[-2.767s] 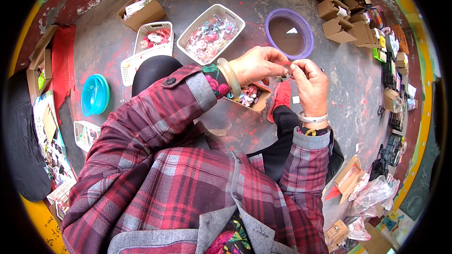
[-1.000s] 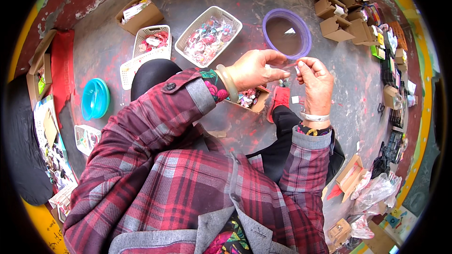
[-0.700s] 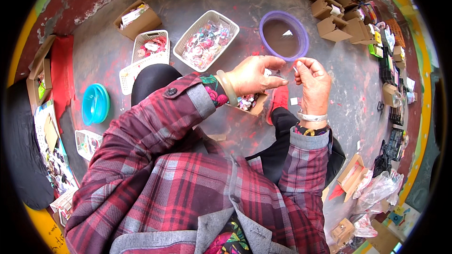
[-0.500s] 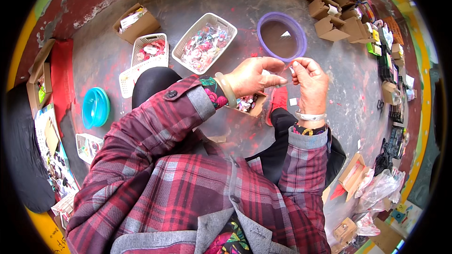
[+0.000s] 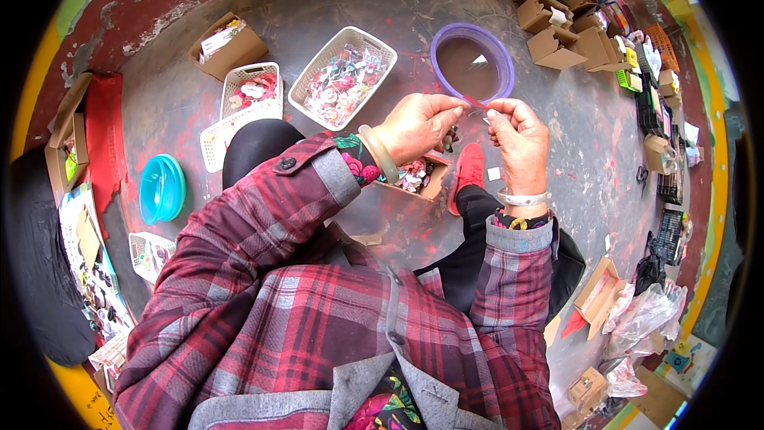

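The left hand (image 5: 418, 123) and the right hand (image 5: 519, 137) are pinching the two ends of a thin red strip (image 5: 476, 103), stretching it between fingertips. It is hanging above the small cardboard box (image 5: 420, 177), just before the purple basin (image 5: 472, 64)

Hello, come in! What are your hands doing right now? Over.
Left hand and right hand raised together, pinching a thin red strip between fingertips. Small cardboard box of colourful bits just below. Nothing between the hands.

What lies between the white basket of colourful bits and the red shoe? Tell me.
In the head view, the left hand and its green bangle lie between the white basket and the red shoe.
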Demonstrator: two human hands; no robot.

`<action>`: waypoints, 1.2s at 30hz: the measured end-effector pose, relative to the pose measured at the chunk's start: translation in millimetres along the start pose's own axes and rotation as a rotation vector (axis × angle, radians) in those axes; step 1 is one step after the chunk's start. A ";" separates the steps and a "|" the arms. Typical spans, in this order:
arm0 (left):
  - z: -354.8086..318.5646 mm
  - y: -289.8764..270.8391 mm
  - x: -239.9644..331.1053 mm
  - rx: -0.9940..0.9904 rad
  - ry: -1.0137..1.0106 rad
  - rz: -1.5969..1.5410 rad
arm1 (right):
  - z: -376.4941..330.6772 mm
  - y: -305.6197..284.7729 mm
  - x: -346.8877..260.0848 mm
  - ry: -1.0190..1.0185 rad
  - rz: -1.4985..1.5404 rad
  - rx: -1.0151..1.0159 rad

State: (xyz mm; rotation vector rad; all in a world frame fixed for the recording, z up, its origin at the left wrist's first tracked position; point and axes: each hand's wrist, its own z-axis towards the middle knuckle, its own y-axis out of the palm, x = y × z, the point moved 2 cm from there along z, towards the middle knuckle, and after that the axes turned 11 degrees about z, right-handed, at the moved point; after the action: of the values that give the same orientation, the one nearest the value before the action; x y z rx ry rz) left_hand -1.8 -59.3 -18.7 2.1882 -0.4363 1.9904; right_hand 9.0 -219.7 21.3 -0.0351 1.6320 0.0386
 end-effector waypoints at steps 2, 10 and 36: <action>-0.2 -0.8 -1.3 0.024 0.014 -0.004 | 0.3 -1.0 -0.2 -0.009 -0.022 -0.021; -0.5 -9.9 2.7 0.091 -0.140 -0.135 | 0.3 7.0 -0.6 0.037 0.020 -0.009; -1.5 -10.0 3.5 -0.102 -0.095 -0.477 | -5.5 14.0 -2.0 -0.073 0.260 -0.072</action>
State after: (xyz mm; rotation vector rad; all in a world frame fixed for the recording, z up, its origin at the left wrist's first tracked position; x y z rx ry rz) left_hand 0.2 -49.8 -14.2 2.0830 -0.0159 1.5809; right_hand 3.0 -205.9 23.8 0.1217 1.5527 0.2948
